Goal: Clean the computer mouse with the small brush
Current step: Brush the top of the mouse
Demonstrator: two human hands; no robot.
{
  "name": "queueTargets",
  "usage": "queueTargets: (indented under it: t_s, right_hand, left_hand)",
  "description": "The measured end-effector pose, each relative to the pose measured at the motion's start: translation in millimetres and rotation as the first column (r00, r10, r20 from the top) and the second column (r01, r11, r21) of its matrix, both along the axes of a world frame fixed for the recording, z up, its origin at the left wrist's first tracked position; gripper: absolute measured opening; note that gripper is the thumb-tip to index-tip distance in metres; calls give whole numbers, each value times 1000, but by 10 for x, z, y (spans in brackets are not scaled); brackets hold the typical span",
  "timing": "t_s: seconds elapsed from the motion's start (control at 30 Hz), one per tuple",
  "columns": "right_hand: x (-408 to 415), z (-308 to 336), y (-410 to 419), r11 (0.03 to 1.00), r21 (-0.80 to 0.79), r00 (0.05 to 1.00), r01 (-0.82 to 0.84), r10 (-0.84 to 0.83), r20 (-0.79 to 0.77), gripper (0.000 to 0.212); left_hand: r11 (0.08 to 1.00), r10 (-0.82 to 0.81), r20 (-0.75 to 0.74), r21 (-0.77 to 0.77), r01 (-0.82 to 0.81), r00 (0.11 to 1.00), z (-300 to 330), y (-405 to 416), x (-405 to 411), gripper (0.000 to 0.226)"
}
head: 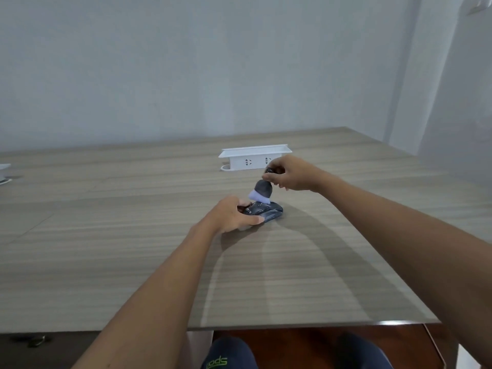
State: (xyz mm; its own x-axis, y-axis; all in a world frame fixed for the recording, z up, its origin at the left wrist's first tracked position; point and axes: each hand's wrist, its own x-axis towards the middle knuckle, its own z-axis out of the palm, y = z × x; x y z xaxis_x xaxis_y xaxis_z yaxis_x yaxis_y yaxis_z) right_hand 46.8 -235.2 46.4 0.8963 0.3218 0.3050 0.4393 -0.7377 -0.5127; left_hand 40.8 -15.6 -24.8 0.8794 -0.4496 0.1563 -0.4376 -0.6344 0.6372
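Head view of a wood-grain counter [106,235] set against a pale wall [186,62]. The landmark is the white socket box [253,158], which stands raised from the counter surface with two outlets on its near face.

Computer mouse [267,210]: dark, glossy, lying on the counter just in front of the socket box, on the viewer's side of it. Its far end points to the right.

Left hand [231,215]: reaches in from the lower left and grips the near end of the mouse, fingers curled round its rear and the thumb laid along its near side, holding it against the counter.

Small brush [262,191]: a stubby brush with a dark grey body and a pale, whitish tuft of bristles. It is tilted, handle end up and toward the socket box, bristles down. The bristles touch the top of the mouse at about its middle.

Right hand [290,174]: comes in from the right, between the mouse and the socket box and above the counter, partly covering the box's right outlet. Its fingertips pinch the upper end of the brush.

Near edge of the counter, well apart from the socket box: the person's knees in dark blue trousers [229,355] show below it, with green lettering on the left one.
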Motion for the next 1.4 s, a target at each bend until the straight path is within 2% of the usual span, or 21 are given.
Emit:
queueTargets:
  t_s: [0.1, 0.23, 0.33, 0.43, 0.5, 0.57, 0.67, 0.7, 0.9, 0.97, 1.2, 1.3, 1.4]
  right_hand:
    - [57, 2, -66, 978, -198, 997, 62, -53, 50, 21]
    - [109, -53, -198, 950, -290, 993, 117, -110, 41, 26]
    - [87, -47, -160, 971, -217, 995, 101, -94, 40, 24]
    - [66, -24, -70, 999, -15, 997, 52, -53, -59, 22]
    - [67, -19, -48, 998, 42, 996, 36, -33, -81, 21]
    - [68, -15, -81, 998, -24, 997, 53, -54, -61, 21]
    - [52, -29, -179, 961, -249, 993, 119, -116, 27, 25]
    - [46, -37, -202, 957, -261, 992, 129, -125, 32, 25]
    - [23, -3, -43, 996, 63, 996, 57, -53, -73, 23]
    - [25, 14, 7, 997, 51, 996, 56, -52, -70, 24]
    - [31, -22, -115, 945, -280, 985, 171, -174, 16, 30]
    - [-11, -5, -67, 965, -213, 987, 156, -158, 6, 25]
    - [-82, 26, -9, 994, -3, 992, 111, -111, -56, 23]
  left_hand:
    - [999, -23, -38, -34, 22, 999, 13, 7, -14, 12]
    - [997, -37, -64, -71, 33, 997, 9, 3, -7, 9]
    - [996, -56, -60, -75, 52, 997, 7, 15, 4, 7]
    - [995, -65, -66, -82, 59, 996, 5, 23, 20, 17]
    - [996, -62, -51, -62, 59, 997, 11, 25, 20, 23]
    - [997, -60, -62, -55, 56, 996, 26, 30, 22, 19]
    - [995, -70, -89, -76, 63, 994, 35, 24, 13, 17]
    - [995, -69, -90, -79, 62, 994, 31, 19, 12, 19]
    - [998, -39, -90, -62, 34, 995, 31, 18, 10, 23]
    - [998, -39, -84, -49, 35, 996, 31, 17, 7, 25]
    - [998, -61, -53, -19, 60, 997, 34, 22, 8, 17]
    - [999, -44, -49, -15, 43, 998, 46, 3, -1, 13]
    - [1000, -21, -33, 8, 21, 999, 52, -14, 7, 14]
